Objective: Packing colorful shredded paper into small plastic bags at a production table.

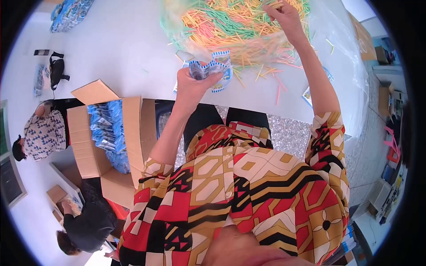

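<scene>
My left hand (191, 88) is closed on the edge of a small plastic packet (224, 73) with blue-and-white striped borders. The packet's mouth gapes a little. At the far side of the table, my right hand (287, 21) pinches a few thin coloured sticks (276, 6) above a big heap of the same kind. The heap (226, 26) is pink, yellow and green and lies in a large clear plastic bag (175, 37). Loose sticks (262, 73) are scattered on the table between the bag and the near edge.
More flat packets (307, 95) lie under my right forearm. An open cardboard box (132, 133) full of blue packets stands at the left. Bundled packets (71, 14) and a black strap-like item (57, 71) rest on the white table (124, 48). Two other people (88, 219) work further left.
</scene>
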Demonstrator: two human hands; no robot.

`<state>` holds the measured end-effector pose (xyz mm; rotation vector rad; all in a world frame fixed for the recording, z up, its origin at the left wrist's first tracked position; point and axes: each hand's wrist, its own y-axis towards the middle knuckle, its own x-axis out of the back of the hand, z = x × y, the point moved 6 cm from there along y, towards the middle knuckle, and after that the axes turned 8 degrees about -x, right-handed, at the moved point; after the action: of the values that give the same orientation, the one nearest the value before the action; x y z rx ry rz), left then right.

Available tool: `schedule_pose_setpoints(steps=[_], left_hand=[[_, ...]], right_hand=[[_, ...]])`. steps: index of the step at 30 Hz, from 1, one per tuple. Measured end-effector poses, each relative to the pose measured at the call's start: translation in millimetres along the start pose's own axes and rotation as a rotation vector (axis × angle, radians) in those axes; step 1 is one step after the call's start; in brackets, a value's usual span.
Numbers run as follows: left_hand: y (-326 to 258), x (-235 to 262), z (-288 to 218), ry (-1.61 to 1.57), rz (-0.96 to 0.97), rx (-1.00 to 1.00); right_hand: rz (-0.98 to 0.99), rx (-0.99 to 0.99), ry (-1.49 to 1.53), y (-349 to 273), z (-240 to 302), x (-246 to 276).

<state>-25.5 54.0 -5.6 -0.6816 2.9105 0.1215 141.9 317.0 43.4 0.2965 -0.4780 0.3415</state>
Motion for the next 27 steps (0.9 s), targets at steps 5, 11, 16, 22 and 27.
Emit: schedule_pose_setpoints(steps=[5, 11, 16, 22, 27], left_hand=[[5.2, 4.1, -1.2, 0.094, 0.022, -0.041], [7.9, -7.9, -3.9, 0.199, 0.025, -0.121], [7.6, -13.9, -10.2, 0.192, 0.042, -0.091], [5.2, -15.0, -7.7, 0.192, 0.059, -0.060], [5.1, -16.8, -9.3, 0.177, 0.068, -0.068]], right_hand=[[0.331, -0.130, 0.655, -37.4, 47.5, -22.7], [0.573, -0.261, 0.773, -82.7, 69.4, -34.3], [0.670, -0.347, 0.802, -98.3, 66.5, -54.4], [0.626, -0.359, 0.672, -101.6, 60.9, -52.6], [0.549, -0.231, 0.524, -102.0, 69.9, -43.4]])
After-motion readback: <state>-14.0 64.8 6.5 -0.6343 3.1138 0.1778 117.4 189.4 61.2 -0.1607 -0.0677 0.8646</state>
